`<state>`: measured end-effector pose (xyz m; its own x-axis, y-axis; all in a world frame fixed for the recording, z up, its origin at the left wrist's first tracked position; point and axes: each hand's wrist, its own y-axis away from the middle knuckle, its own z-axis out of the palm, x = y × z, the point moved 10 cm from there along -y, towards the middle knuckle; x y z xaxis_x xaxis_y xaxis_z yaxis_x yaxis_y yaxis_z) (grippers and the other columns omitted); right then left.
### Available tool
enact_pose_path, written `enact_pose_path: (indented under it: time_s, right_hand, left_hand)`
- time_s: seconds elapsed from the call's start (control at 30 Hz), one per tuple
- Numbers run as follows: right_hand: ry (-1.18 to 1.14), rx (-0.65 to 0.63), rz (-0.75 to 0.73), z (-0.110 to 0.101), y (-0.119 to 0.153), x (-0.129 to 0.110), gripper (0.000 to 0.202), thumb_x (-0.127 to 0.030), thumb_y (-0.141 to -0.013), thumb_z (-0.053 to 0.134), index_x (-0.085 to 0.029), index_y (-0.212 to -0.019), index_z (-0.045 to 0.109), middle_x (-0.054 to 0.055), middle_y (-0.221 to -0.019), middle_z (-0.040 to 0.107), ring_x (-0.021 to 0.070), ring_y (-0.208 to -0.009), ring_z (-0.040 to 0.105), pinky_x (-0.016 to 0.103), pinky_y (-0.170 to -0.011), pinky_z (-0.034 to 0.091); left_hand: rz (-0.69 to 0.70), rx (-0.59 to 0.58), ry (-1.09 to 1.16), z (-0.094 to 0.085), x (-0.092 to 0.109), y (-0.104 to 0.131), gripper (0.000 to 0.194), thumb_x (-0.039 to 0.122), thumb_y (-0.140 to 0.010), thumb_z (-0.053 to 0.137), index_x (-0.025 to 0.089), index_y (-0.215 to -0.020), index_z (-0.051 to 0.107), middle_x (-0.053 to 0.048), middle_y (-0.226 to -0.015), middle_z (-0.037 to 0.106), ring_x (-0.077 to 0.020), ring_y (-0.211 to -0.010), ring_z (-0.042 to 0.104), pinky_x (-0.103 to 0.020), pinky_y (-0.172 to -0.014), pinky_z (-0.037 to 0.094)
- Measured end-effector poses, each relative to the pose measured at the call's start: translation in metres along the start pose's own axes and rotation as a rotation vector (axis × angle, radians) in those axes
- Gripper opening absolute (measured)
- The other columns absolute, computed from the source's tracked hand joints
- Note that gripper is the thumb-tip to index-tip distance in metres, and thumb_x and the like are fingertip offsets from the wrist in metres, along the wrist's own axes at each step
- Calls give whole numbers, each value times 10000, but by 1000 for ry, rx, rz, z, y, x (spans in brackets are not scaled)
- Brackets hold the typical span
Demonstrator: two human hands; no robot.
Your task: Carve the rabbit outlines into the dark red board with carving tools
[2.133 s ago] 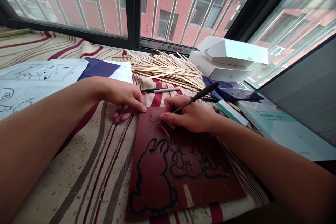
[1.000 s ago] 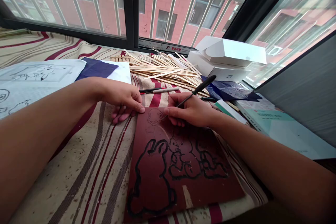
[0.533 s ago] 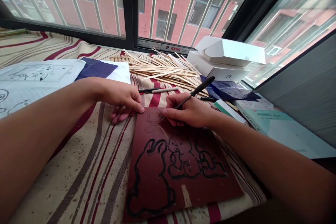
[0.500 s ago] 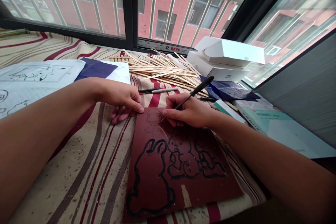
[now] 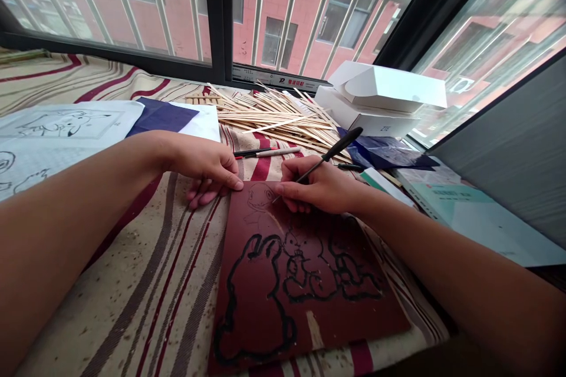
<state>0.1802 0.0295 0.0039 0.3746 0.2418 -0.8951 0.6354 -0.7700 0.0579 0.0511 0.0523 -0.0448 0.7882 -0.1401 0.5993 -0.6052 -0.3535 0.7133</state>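
Observation:
A dark red board (image 5: 256, 318) with black animal outlines and a fainter sketched figure near its top lies on the striped cloth. My left hand (image 5: 212, 174) pinches the board's upper left corner, thumb on top and the other fingers curled beside the edge. In my right hand (image 5: 316, 185) is a slim carving tool (image 5: 342, 144) with a black handle and thin metal shaft. It slants down to the left, its tip at the sketched head on the board. Part of the shaft is hidden behind my fingers. A pale scraped patch shows near the board's lower edge.
Pens (image 5: 276, 152) lie beyond the board, in front of a heap of thin wooden sticks (image 5: 283, 118). Drawing sheets (image 5: 88, 123) are at the left. A white box (image 5: 371, 106) and a green-and-white book (image 5: 469, 206) are at the right. A barred window (image 5: 305, 23) closes off the back.
The board has shifted very slightly to the right. My right hand and the carving tool have moved a touch right with it; my left hand keeps its place at the corner.

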Motion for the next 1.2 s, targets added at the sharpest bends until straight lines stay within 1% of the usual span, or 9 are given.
enact_pose_path:
  time_s: [0.13,0.27,0.33,0.43,0.5,0.8,1.0,1.13,1.2]
  right_hand:
    - [-8,-13,9,1,1,0,315,-326,-887,765,-166,-706,562,-18,-573,640,65,-463,537,177,-439,425]
    - [-69,97,30,-1,1,1,299,-296,-882,763,-176,-724,539,-30,-570,638,62,-447,531,174,-425,404]
    - [-88,130,31,3,1,0,294,-302,-881,757,-180,-731,535,-33,-572,636,61,-445,521,174,-421,395]
    - [-82,111,0,13,0,-4,274,-304,-881,738,-181,-733,543,-32,-576,627,65,-463,520,177,-426,389]
    - [-76,106,-20,15,0,-5,266,-300,-873,732,-181,-731,541,-28,-577,626,72,-477,529,183,-443,395]
    - [-33,82,-31,14,-1,-5,288,-341,-854,761,-182,-732,554,-20,-590,633,94,-508,548,209,-486,414]
    - [-4,74,-46,14,-2,-6,252,-313,-888,727,-178,-751,565,-18,-606,640,94,-520,560,206,-490,423]
    - [30,21,-84,16,-2,-12,253,-287,-896,720,-171,-731,567,-10,-600,641,81,-524,546,194,-487,414]
    - [19,9,-80,15,-2,-12,256,-274,-896,723,-171,-726,562,-12,-595,641,74,-513,538,191,-480,412]
  left_hand:
    - [-13,6,9,0,0,1,408,571,-895,616,223,-712,508,-54,-561,674,-191,-484,651,-261,-463,486]
    - [-32,19,9,0,2,3,409,549,-907,612,218,-693,503,-52,-554,668,-184,-480,645,-258,-475,487]
    - [-32,18,11,1,2,3,391,526,-913,611,216,-697,507,-50,-556,667,-182,-477,644,-257,-479,488]
    - [-27,17,19,0,2,2,369,498,-922,604,216,-705,505,-48,-554,666,-181,-468,639,-255,-474,479]
    - [-26,16,21,0,1,1,362,496,-924,598,218,-712,506,-48,-554,666,-184,-470,641,-257,-473,477]
    - [-47,20,0,0,1,2,436,602,-863,648,227,-699,499,-42,-553,662,-189,-484,638,-273,-486,484]
    - [-19,7,0,0,0,1,413,581,-886,624,228,-714,498,-46,-557,675,-192,-488,648,-266,-470,484]
    - [-14,4,9,-1,0,1,387,559,-900,617,226,-733,513,-47,-558,681,-188,-476,642,-259,-464,482]
    - [-16,6,7,-1,0,1,394,562,-897,619,226,-722,512,-48,-553,674,-190,-474,638,-262,-462,481]
